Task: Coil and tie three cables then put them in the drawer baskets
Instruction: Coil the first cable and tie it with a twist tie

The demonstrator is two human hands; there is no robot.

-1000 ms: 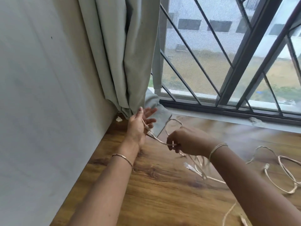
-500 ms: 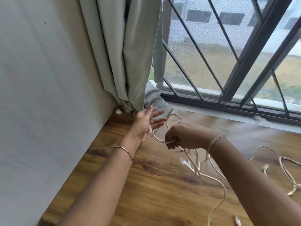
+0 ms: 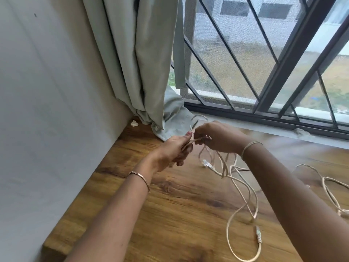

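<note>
Beige cable point(image 3: 258, 235), one: my left hand point(image 3: 172, 149) and my right hand point(image 3: 217, 138) both pinch it; slack loops lie on wooden bench point(image 3: 170, 214).

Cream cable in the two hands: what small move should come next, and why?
Probably the right hand should draw up more slack and lay another loop into the left hand. The left hand grips only a few strands of the cable, while most of it lies uncoiled on the table.
</note>
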